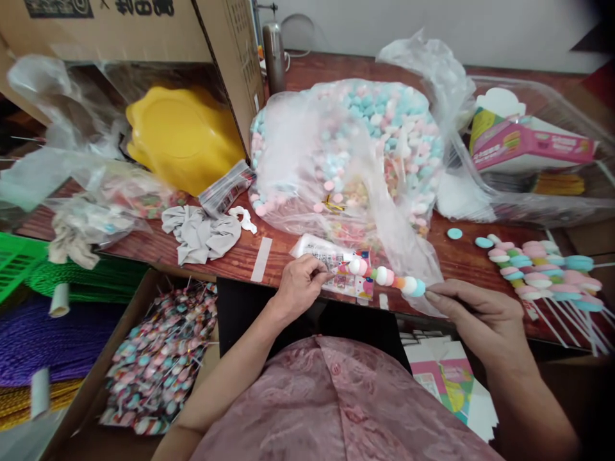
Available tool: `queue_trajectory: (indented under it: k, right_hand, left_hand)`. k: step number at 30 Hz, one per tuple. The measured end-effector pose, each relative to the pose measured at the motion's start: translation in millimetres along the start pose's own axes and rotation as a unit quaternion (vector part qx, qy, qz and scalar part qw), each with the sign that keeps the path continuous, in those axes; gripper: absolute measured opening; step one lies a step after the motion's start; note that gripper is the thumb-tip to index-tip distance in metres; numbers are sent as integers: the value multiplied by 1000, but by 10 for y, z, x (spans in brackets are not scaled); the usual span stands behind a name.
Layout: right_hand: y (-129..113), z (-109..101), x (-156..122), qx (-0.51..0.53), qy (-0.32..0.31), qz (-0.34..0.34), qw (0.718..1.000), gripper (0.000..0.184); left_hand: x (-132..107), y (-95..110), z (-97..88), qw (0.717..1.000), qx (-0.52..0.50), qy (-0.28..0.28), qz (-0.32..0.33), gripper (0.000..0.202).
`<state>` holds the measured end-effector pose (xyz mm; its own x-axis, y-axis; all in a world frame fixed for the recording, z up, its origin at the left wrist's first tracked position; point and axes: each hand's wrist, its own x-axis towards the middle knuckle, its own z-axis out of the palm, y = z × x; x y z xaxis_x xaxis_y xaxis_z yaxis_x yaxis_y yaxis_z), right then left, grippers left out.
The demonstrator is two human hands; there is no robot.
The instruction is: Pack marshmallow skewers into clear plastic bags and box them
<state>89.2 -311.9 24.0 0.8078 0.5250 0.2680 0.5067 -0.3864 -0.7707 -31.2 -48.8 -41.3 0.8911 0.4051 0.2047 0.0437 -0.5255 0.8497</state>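
Observation:
A candy skewer [384,276] with white, pink, green, orange and blue pieces is stretched between my hands, above the front edge of the table. My left hand [302,286] pinches its left end; whether the fingers grip stick or wrapper is too small to tell. At the blue right end, my right hand [485,317] is closed with thumb and fingertips together. Printed wrappers [312,246] lie beneath the skewer. Behind it spreads a big clear bag of pastel candies [394,105]. Several finished-looking candy skewers [548,269] lie to the right of my right hand.
Two loose blue candies [454,234] sit right of the bag. A grey cloth [202,234], a yellow scalloped tray [182,137] and a cardboard box [120,32] are left. Below stands a carton of wrapped skewers [158,358]. A clear bin [528,202] holds printed packaging.

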Motion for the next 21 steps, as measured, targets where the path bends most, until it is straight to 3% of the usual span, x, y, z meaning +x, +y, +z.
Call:
queue_trajectory:
  k: [9,16,21]
  right_hand:
    - [46,-2,27,-82,-40,-169,981,8]
    - [-118,-26,196,-180,-128,-294,930,17]
    - [-183,17,340,-215,-111,-350,905,20]
  left_hand:
    - [-17,26,-11,1000,0,-5,4,22]
    - [-40,94,-10,985,71,7,154,11]
    - [-5,117,-62,977,49,-16,207,10]
